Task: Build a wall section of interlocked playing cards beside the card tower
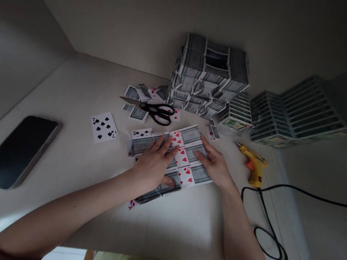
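Observation:
A panel of joined playing cards (188, 168) lies on the table in front of me, mostly patterned backs with a column of heart faces between. My left hand (154, 161) rests flat across its left part, fingers spread. At the right edge, my right hand (215, 163) grips the panel, thumb on top and fingers around the border. Under the panel's upper left, an eight of spades (141, 133) sticks out. Just beyond lie black-handled scissors (157, 111) on several loose cards. A seven of spades (103, 127) lies face up to the left.
A box-like structure of playing cards (210, 76) stands at the back. Right of it are striped stacks (280, 112). A yellow glue gun (254, 163) with a looping black cable (270, 223) lies on the right. A dark phone (16, 150) lies far left.

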Demonstrator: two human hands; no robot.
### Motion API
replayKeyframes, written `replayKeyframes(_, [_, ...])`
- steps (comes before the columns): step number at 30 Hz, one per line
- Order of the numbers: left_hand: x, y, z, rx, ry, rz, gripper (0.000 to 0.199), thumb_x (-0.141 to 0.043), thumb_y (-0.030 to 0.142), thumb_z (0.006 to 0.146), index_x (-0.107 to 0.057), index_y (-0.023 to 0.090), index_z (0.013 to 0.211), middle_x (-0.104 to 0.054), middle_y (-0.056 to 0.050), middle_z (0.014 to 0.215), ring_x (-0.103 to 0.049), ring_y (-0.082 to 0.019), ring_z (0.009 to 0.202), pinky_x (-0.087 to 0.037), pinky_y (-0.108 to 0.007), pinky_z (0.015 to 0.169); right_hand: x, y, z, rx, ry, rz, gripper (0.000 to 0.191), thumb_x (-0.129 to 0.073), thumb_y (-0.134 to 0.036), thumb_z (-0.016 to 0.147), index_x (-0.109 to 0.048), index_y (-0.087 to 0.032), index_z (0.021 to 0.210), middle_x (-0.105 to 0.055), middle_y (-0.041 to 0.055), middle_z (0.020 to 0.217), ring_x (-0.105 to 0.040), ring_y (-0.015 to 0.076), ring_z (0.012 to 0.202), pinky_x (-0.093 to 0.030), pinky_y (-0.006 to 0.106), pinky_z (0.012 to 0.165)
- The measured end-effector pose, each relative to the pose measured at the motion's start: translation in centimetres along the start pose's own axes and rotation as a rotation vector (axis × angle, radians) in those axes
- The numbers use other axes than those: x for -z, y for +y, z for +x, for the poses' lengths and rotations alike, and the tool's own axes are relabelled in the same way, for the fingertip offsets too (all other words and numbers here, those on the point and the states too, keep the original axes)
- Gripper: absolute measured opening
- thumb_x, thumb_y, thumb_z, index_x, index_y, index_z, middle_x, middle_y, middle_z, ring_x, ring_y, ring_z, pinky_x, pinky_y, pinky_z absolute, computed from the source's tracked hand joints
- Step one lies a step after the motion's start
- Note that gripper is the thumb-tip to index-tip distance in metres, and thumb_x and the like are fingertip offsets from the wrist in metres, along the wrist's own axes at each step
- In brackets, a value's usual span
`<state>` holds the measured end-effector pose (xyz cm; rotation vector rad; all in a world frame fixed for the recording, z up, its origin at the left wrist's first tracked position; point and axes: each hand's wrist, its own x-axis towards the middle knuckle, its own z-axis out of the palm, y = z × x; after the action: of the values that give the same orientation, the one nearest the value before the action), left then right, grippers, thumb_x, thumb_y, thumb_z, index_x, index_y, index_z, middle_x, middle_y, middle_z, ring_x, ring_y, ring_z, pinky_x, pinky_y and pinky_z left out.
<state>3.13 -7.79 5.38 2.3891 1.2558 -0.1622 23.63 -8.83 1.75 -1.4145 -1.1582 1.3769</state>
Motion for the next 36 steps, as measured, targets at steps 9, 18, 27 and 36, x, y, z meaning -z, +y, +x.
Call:
replayKeyframes(9, [-0.3, -0.1, 0.0, -0.012, 0.018, -0.007, 0.092, -0.066, 0.057, 0.061, -0.03, 0.018, 0.136, -0.013, -0.016, 0.149, -0.004, -0.034, 0.137, -0.017, -0.049, 0.109, 0.0, 0.6, 0.4, 0.084, 0.015, -0.046, 0.064, -0.063, -0.037, 0.074, -0.041, -0.024, 0.133, -0.046, 0.0017, 0.136, -0.044, 0.0207, 0.123, -0.03, 0.04, 0.108])
replayKeyframes(18, [-0.5, -0.1, 0.1, -0.002, 0.019, -0.001, 0.099, -0.067, 0.054, 0.062, -0.02, 0.013, 0.139, -0.009, -0.018, 0.149, -0.004, -0.033, 0.137, -0.018, -0.048, 0.11, 0.1, 0.5, 0.6, 0.057, 0.006, -0.048, 0.059, -0.063, -0.035, 0.074, -0.044, -0.026, 0.129, -0.048, 0.0016, 0.133, -0.047, 0.0217, 0.12, -0.037, 0.04, 0.103])
replayKeyframes(27, [-0.5, 0.0, 0.2, 0.021, -0.012, 0.012, 0.104, -0.068, 0.054, 0.061, -0.019, 0.005, 0.139, -0.008, -0.022, 0.148, -0.003, -0.032, 0.137, -0.016, -0.044, 0.111, -0.3, -1.0, 0.7, -0.058, 0.055, -0.011, 0.046, -0.066, -0.039, 0.068, -0.046, -0.026, 0.108, -0.067, 0.002, 0.087, -0.064, 0.0193, 0.07, -0.051, 0.033, 0.06])
replayKeyframes(36, [-0.1, 0.1, 0.1, 0.015, -0.017, 0.028, 0.103, -0.068, 0.054, 0.061, -0.021, 0.005, 0.139, -0.009, -0.022, 0.147, -0.004, -0.033, 0.137, -0.016, -0.045, 0.111, -0.6, -2.9, 2.8, -0.174, -0.037, 0.092, 0.046, -0.07, -0.028, 0.06, -0.053, -0.021, 0.101, -0.069, -0.0004, 0.079, -0.062, 0.0151, 0.059, -0.049, 0.028, 0.059])
